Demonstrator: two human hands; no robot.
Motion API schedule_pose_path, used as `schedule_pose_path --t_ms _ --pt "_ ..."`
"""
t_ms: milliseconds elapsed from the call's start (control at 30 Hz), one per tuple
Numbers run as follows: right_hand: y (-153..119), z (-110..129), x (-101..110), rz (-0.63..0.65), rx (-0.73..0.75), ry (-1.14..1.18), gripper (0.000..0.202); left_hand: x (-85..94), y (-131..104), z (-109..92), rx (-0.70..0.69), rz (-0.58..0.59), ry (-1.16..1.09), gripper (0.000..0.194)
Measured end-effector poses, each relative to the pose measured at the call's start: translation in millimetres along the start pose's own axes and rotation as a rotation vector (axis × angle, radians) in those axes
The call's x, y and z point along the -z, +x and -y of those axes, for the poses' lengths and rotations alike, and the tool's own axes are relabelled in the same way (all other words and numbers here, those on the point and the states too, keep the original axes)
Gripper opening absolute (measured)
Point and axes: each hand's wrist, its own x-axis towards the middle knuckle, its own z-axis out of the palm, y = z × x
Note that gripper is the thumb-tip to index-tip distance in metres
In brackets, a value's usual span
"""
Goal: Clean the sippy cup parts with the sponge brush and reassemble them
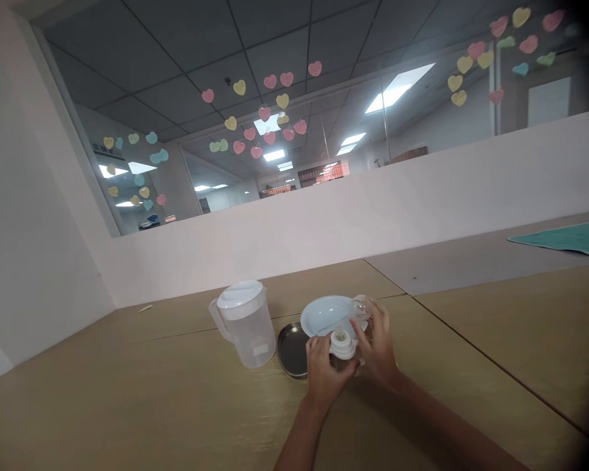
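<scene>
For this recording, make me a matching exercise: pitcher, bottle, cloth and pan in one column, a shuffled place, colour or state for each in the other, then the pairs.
Column one:
1. Pitcher
2. Bottle
3. Cloth
4. Pan

Column two:
A. green, by the right edge of the picture
B. dark metal, right of the pitcher
C. upright, with a white lid on
D. held in the left hand

Pairs: 1-C, 2-D, 3-A, 4-B

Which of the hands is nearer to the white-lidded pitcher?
Left. The left hand, holding the bottle, is to the right of the pitcher, the dark dish between them; the right hand is farther right, beyond the bottle.
</scene>
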Motion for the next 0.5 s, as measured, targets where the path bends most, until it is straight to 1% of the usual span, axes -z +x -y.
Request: schedule_pose_path --t_ms 33,133,200,300,400,500 --pt "3.0 -2.6 -1.4 0.03 -0.04 -0.005 0.051 0.1 0.2 0.1 -0.001 -0.004 0.008 0.048" --pt "9.3 -16.5 -5.5 0.176 -0.12 -0.016 0.049 1.9 1.2 -0.7 -0.001 -0.007 0.029 0.049" --pt "11.1 -25.7 -7.2 0.241 -0.162 -0.008 0.05 3.5 1.9 -1.6 0.002 0.001 0.03 0.049" --pt "12.0 -31.0 -7.5 0.277 -0.172 -0.013 0.055 4.6 2.6 -2.2 -0.001 0.012 0.02 0.048" --pt "12.1 -28.2 -6.6 0.304 -0.143 -0.024 0.062 3.8 2.7 -1.3 0.006 0.019 0.015 0.048" --pt "11.7 -26.5 -6.4 0.354 -0.133 -0.023 0.057 2.7 2.6 -0.1 0.008 0.024 0.014 0.048"
